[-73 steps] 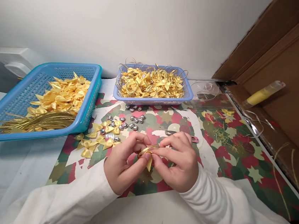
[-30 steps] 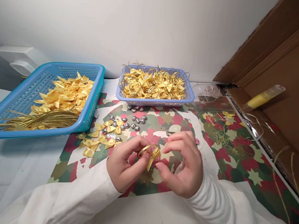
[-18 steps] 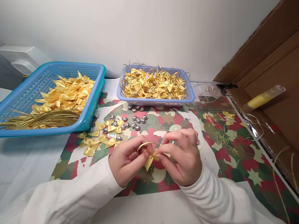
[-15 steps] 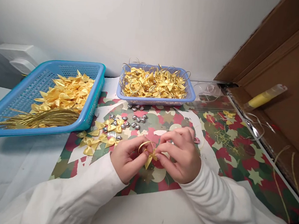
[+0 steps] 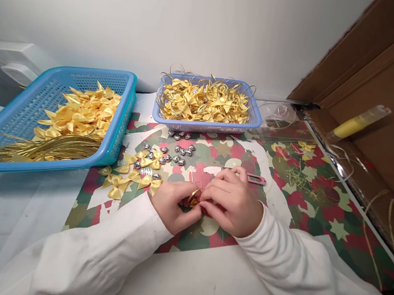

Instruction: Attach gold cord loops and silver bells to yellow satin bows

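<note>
My left hand and my right hand meet low over the patterned mat, fingers pinched together on a small yellow ribbon bow with a gold cord loop. Most of the bow is hidden between the fingers. Loose yellow bows and several silver heart beads lie just left of and beyond my left hand. Pink-handled snips lie right behind my right hand.
A big blue basket at the left holds yellow bows and gold cords. A smaller blue basket at the back holds bows with loops. A cardboard box with a yellow glue stick stands at the right.
Both hands have dropped closer to the mat and closed tighter around the bow, so the loop that stood up between them is now mostly covered. The view has tilted slightly.
</note>
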Demonstrator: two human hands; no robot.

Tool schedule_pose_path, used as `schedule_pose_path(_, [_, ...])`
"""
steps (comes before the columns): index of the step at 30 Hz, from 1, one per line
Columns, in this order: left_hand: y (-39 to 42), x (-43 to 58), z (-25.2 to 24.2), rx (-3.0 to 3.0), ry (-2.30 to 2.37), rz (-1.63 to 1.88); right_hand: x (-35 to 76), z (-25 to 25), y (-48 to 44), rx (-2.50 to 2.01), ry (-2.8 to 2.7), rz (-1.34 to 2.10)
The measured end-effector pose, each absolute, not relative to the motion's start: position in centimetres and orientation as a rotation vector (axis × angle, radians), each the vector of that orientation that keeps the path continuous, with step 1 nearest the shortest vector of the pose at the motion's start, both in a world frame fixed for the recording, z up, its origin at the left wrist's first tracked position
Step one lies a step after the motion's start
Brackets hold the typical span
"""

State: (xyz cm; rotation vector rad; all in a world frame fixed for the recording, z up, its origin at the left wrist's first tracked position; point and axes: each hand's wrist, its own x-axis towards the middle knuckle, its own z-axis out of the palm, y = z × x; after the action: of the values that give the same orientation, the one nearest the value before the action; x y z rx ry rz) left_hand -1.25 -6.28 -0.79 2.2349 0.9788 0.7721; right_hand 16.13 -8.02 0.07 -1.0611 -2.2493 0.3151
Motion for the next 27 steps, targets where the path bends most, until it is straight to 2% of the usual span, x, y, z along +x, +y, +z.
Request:
schedule_pose_path(6, [-6.3,-1.4,-1.3,2.202,1.017,0.816,16.3,-0.1,-7.9,-1.091,-2.209,0.315])
schedule_pose_path(19, [-6.2,-1.4,-1.3,2.041,1.133,0.758,17.0,0.5,-7.4,-1.064,-2.314,0.017])
schedule_pose_path(24, [-6.1,-1.4,-1.7,1.994,1.167,0.753,17.5,0.9,-7.0,-1.143,-2.300,0.113])
schedule_pose_path(27, [-6.0,-1.4,-1.8,1.913,1.176,0.749,19.3,1.5,-6.4,-1.406,-2.281,0.193])
